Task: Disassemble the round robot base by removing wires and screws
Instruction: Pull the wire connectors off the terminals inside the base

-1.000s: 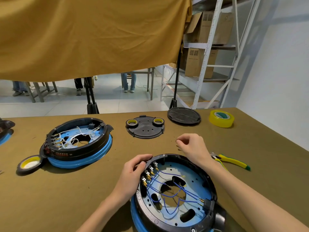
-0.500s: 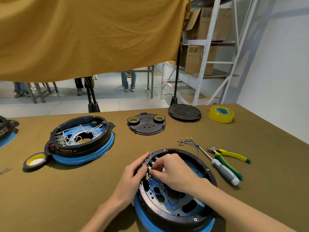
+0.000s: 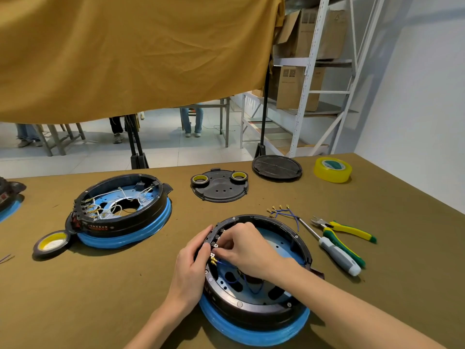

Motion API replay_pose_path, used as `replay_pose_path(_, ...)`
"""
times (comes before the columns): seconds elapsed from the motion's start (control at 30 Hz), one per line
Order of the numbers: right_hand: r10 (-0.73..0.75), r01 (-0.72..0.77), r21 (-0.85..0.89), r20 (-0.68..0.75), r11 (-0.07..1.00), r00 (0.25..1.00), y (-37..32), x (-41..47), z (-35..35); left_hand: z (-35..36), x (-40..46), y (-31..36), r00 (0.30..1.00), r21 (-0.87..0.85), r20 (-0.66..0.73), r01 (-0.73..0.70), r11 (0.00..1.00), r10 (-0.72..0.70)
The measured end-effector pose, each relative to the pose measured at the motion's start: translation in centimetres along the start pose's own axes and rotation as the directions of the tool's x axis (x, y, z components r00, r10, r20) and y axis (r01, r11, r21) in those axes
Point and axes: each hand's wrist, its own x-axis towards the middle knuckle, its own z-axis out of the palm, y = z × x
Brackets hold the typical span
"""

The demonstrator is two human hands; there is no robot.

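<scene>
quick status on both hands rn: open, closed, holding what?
Left hand: closed on the rim of the round base, steadying it.
Right hand: fingers pinched at the blue wires' terminals inside the base; whether it actually holds one cannot be told.

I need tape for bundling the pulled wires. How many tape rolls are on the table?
4. A yellow tape roll far right; two small rolls on the black cover plate; one roll beside the left base. Others may be out of frame.
</scene>
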Motion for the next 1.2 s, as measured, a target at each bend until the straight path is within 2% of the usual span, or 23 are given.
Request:
replay_pose_path(0.2,-0.013,0.013,0.066,0.009,0.998,1.0,0.34,-0.28,0.21,0.13,0.1,-0.12,1.0,-0.005,-0.006,0.0,1.0,0.0)
replay_pose_path(0.7,-0.067,0.068,0.068,-0.009,0.995,0.998,0.61,-0.29,0.39,0.15,0.36,-0.47,1.0,-0.023,0.001,-0.011,1.0,0.011)
replay_pose_path(1.2,-0.024,0.024,0.096,-0.008,0.995,1.0,1.06,-0.33,0.44,0.09,0.43,-0.34,1.0,0.0,0.013,-0.01,1.0,0.01)
